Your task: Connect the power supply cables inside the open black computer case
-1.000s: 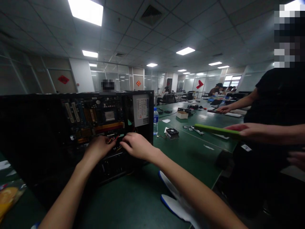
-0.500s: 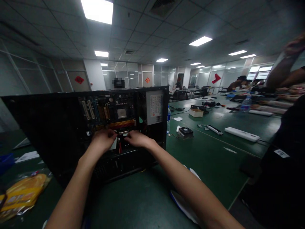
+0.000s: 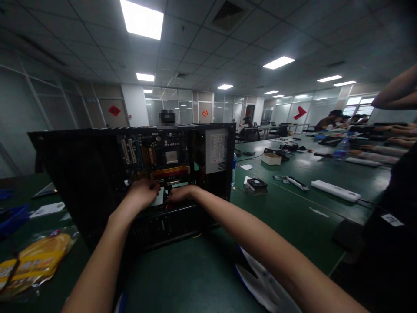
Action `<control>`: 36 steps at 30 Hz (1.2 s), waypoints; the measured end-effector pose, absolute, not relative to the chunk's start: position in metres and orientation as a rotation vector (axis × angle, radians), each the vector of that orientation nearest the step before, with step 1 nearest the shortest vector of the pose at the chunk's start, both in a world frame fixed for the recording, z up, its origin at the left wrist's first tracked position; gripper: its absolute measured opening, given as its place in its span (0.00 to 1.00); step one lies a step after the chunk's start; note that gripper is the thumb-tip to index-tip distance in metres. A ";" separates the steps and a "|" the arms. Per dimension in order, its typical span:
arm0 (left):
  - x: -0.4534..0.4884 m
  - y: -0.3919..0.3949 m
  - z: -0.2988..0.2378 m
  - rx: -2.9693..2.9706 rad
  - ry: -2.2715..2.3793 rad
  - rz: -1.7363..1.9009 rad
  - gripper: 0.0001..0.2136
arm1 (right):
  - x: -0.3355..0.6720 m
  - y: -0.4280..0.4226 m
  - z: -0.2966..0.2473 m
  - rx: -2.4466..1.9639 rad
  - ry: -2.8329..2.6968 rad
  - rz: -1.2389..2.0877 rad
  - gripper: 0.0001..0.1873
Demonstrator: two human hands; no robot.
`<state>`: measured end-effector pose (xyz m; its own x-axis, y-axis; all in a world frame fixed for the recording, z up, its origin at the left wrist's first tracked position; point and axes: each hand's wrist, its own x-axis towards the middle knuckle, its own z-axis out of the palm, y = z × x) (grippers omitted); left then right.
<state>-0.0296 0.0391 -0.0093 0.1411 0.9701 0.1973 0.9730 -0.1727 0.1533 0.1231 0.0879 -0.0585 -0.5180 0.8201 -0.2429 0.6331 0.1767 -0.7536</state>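
An open black computer case (image 3: 81, 174) stands upright before me, its motherboard (image 3: 156, 150) and silver power supply (image 3: 216, 150) showing. Both hands reach into its lower part, below the orange and yellow memory slots (image 3: 172, 171). My left hand (image 3: 143, 193) has its fingers curled in beside a pale silver plate-like part (image 3: 158, 200); what they pinch is hidden. Just right of that part, my right hand (image 3: 179, 194) is closed at a thin red cable (image 3: 167, 207). Its fingertips are dark and partly hidden.
A yellow package (image 3: 39, 261) and a blue tray (image 3: 13, 219) lie at left. On the green table (image 3: 293, 230) at right are a hard drive (image 3: 257, 184), a white box (image 3: 271, 158) and a power strip (image 3: 335, 190). A person in dark clothing (image 3: 391, 208) stands at right.
My right hand has moved down and slightly left, onto the red cable, its fingers curling in. My left hand stays by the silver part. The view has shifted slightly.
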 end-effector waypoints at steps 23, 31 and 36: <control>-0.007 0.025 -0.002 -2.708 -1.959 -1.157 0.19 | 0.156 0.063 -0.045 -1.003 -1.373 0.930 0.17; -0.015 0.042 -0.019 -2.389 -2.144 -0.700 0.14 | 0.154 0.051 -0.044 -0.805 -1.101 1.600 0.06; -0.010 0.046 -0.026 -2.288 -2.222 -0.641 0.14 | 0.165 0.052 -0.042 -0.964 -1.302 1.479 0.06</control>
<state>-0.0102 0.0461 -0.0264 -0.0074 0.9797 0.2002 0.9359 -0.0638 0.3465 0.1650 0.0520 -0.0424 -0.2775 0.9606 0.0128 -0.1347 -0.0257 -0.9906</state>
